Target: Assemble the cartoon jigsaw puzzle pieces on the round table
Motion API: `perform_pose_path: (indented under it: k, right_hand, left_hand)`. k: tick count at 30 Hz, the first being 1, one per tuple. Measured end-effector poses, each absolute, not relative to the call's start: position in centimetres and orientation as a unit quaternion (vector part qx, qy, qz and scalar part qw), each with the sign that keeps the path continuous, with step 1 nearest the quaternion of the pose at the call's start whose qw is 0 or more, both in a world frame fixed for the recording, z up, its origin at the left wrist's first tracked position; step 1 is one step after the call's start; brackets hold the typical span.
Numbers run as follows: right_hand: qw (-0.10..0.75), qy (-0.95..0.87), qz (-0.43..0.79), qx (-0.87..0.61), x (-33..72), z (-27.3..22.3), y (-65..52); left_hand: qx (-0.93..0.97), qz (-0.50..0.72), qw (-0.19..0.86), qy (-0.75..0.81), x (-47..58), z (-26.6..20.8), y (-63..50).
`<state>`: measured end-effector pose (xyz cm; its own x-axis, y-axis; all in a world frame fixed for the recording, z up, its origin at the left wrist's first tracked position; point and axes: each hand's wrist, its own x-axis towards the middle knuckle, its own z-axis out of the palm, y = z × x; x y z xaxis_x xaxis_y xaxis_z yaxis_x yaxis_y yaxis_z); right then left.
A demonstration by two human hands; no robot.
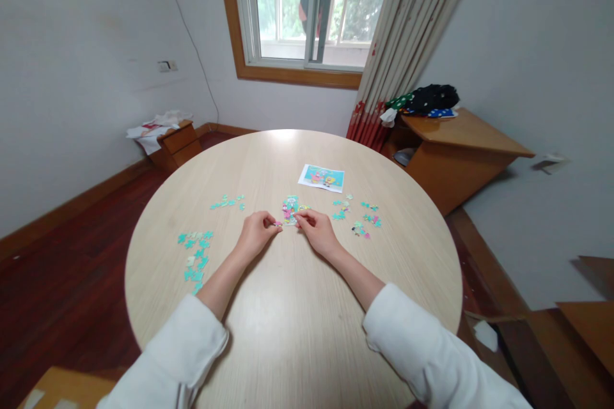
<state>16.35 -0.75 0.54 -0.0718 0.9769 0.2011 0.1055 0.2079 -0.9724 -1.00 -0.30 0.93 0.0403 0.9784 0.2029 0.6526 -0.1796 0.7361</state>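
A partly joined jigsaw puzzle point(290, 206) in teal, pink and yellow lies mid-table between my hands. My left hand point(258, 230) is closed in a pinch just left of it, with a small pink puzzle piece point(277, 223) at the fingertips. On the other side, my right hand point(316, 229) has thumb and finger pinched together at the joined section's right edge. Whatever may be between those fingertips is too small to make out. Past the puzzle lies a printed picture sheet point(322, 178) showing pink and yellow cartoon figures on teal.
Loose teal pieces point(196, 259) spread over the left of the round table point(283, 332), with another group point(228, 202) farther back. Mixed pieces point(362, 229) lie at the right. Beyond the table are a wooden desk point(470, 134) with clothes, a small cabinet point(181, 144) and a curtain point(407, 25).
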Motion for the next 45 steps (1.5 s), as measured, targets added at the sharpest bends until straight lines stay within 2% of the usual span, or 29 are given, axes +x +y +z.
perform_pose_path:
  k: [18,25,28,34,45]
  right_hand:
    - [0.501,-0.59,0.437,-0.459,16.4,0.0,-0.5]
    - [0.494,-0.591,0.442,-0.46,16.2,0.1,-0.6]
    - [0.486,-0.612,0.412,-0.468,16.3,0.3,-0.7]
    - [0.463,-0.695,0.277,-0.475,16.6,0.7,-1.0]
    - [0.453,-0.714,0.262,-0.465,16.8,-0.1,-0.7]
  left_hand:
    - [0.749,0.309,0.22,0.543,-1.7,0.5,-0.1]
    - [0.766,0.28,0.177,0.55,-1.5,0.4,-0.3]
    - [0.775,0.267,0.147,0.553,-1.4,0.3,-0.3]
    - [0.772,0.272,0.133,0.559,-1.4,-0.2,-0.2]
    - [0.769,0.248,0.184,0.559,-2.0,0.5,0.0]
